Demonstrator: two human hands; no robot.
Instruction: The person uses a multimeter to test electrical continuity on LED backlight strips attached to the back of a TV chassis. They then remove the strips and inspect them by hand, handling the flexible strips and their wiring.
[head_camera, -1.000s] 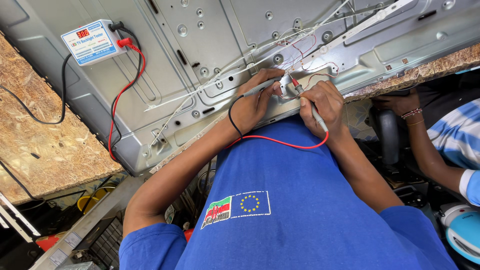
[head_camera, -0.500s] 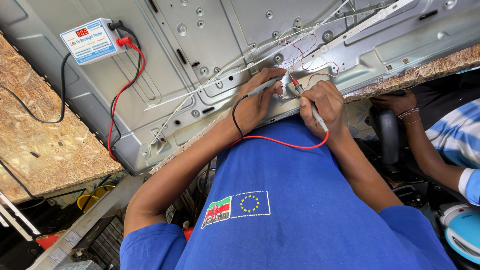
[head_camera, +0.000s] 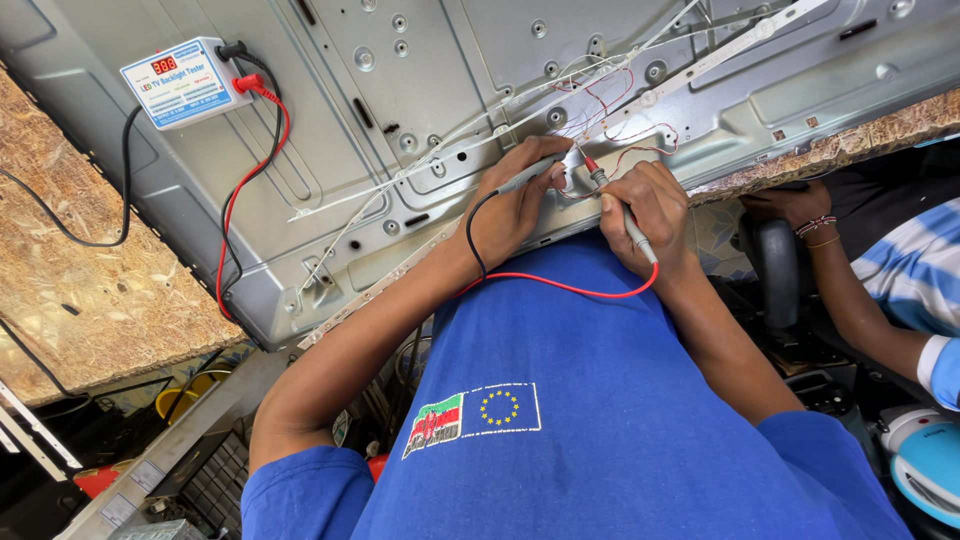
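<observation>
On the grey metal panel (head_camera: 400, 130), the left hand (head_camera: 515, 205) grips a grey probe (head_camera: 525, 175) and the right hand (head_camera: 650, 205) a red-tipped probe (head_camera: 612, 200), both tips at the thin wires (head_camera: 610, 120). A slipping tip could probably bridge contacts or snag them.

Your left hand (head_camera: 515, 205) and right hand (head_camera: 650, 205) rest side by side on the metal panel (head_camera: 400, 110), each holding a probe. The tester box (head_camera: 185, 82) sits far left on that panel, which lies on the board table (head_camera: 90, 280).
</observation>
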